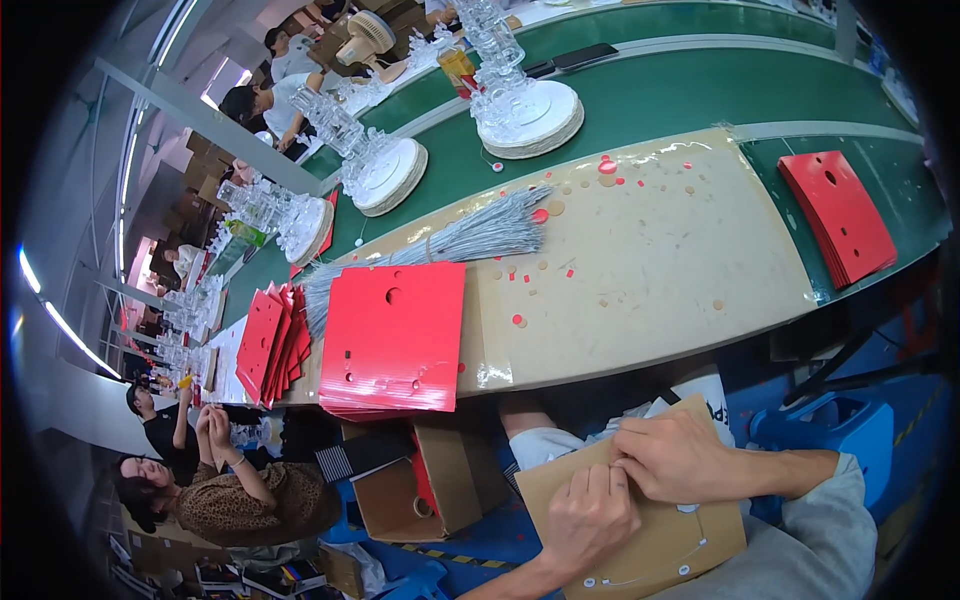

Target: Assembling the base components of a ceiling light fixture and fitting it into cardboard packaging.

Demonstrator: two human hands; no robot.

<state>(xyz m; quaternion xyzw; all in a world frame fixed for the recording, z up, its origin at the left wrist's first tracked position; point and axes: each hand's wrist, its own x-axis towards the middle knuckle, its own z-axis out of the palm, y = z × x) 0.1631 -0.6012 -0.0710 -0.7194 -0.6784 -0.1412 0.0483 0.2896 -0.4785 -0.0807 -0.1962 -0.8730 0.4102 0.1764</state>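
A brown cardboard sheet (pixel 655 555) lies tilted across my lap. White round pieces and thin wire lines show on its face. My left hand (pixel 590 515) is closed over the sheet's middle, knuckles up. Against it, my right hand (pixel 675 460) is also closed, its fingertips pinched close to the left ones. Whatever is between the fingers is too small or hidden to make out. On the table ahead stand a stack of red cards (pixel 395 330) with punched holes and a fanned pile of red cards (pixel 270 340). Behind them lies a bundle of grey wire ties (pixel 470 235).
Another red card stack (pixel 840 215) lies at the table's right. Clear plastic parts rise from white round discs (pixel 530 115) on the green bench. Below the table are an open carton (pixel 430 490) and a blue stool (pixel 830 445). Co-workers (pixel 235 490) sit at left.
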